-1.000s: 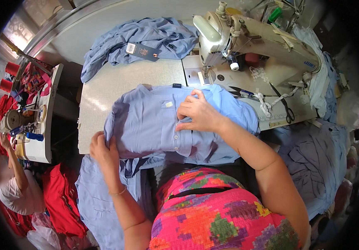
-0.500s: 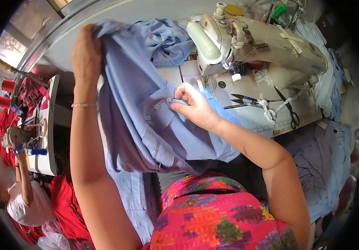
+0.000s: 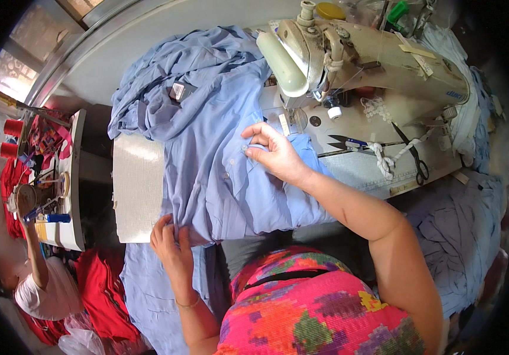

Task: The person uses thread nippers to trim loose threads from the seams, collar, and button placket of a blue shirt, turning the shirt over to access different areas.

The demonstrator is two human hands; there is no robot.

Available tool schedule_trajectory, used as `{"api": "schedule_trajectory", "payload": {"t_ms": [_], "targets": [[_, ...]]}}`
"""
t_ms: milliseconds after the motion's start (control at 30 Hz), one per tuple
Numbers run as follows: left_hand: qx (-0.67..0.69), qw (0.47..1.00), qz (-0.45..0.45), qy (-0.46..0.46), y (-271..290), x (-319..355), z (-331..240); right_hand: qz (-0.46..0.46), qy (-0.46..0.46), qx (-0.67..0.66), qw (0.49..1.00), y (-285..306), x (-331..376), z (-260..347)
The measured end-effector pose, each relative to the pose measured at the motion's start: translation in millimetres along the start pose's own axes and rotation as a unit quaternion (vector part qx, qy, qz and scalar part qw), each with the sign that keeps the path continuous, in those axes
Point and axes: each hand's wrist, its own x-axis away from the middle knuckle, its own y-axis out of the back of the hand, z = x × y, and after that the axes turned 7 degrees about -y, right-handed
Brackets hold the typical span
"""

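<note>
A light blue shirt [image 3: 207, 130] lies spread over the machine table, its far part bunched and a small label [image 3: 177, 91] showing there. Several pale buttons run down its front. My right hand [image 3: 278, 157] is closed with thumb and fingers on the buttoned edge, beside one button [image 3: 244, 148]. At the shirt's lower left edge, my left hand [image 3: 174, 251] has its fingers curled on a fold of the cloth. The sewing machine [image 3: 319, 59] stands just beyond my right hand, its needle area beside the cloth.
Dark-handled scissors [image 3: 417, 160], blue thread snips [image 3: 349, 142] and a knotted white cord [image 3: 381, 160] lie right on the table. More blue cloth [image 3: 455, 236] is heaped at the right. Far left, another person [image 3: 47, 284] works beside red thread spools [image 3: 9, 149].
My left hand has come down from the raised far end of the shirt to its near left edge. The shirt now lies flatter on the table; my right hand stays at the buttons.
</note>
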Motion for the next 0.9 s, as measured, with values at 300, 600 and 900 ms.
{"api": "schedule_trajectory", "payload": {"t_ms": [300, 600, 900], "targets": [[-0.052, 0.927, -0.341, -0.148, 46, -239, 43, 0.004, -0.014, 0.009, 1.0, 4, 11, 19], [0.25, 0.929, -0.074, -0.264, -9, -190, -72, -0.053, 0.035, 0.091, 0.994, 3, 44, 33], [0.631, 0.757, 0.152, -0.075, -62, -77, -119, 0.001, 0.047, 0.229, 0.972, -14, 59, 51]]}}
